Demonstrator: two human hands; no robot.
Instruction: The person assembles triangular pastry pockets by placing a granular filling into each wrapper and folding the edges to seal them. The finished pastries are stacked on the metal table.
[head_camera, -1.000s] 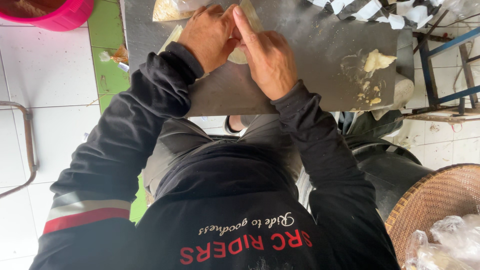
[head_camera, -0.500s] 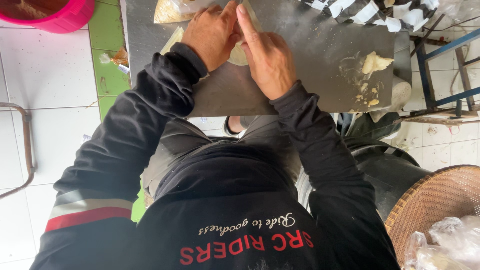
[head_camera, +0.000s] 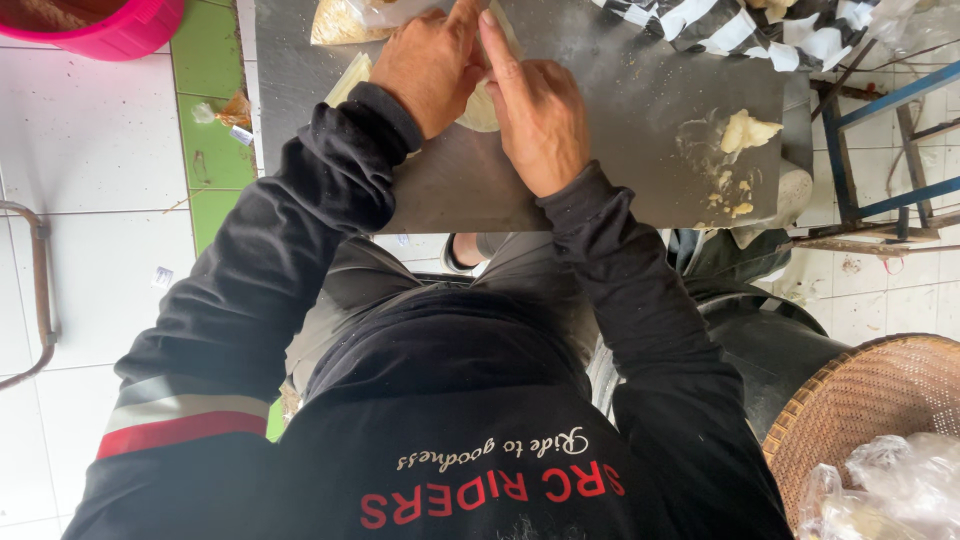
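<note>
On grey board (head_camera: 640, 110), left hand (head_camera: 432, 62), right hand (head_camera: 538, 112) pressing pale dough (head_camera: 478, 108), near far edge.

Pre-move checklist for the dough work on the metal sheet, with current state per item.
1. Both hands on the piece: left hand and right hand both rest on the pale dough piece: ok.
2. Dough lies flat on the metal sheet, not over its edge: ok.
3. Right index finger lies along the dough's top: ok.
4. Sheet free of scraps: dough scraps lie at its right end: not ok.
5. Shape of the dough under the hands: mostly hidden: cannot tell.
6. Pink tub and woven basket stand apart from the hands: ok.
</note>
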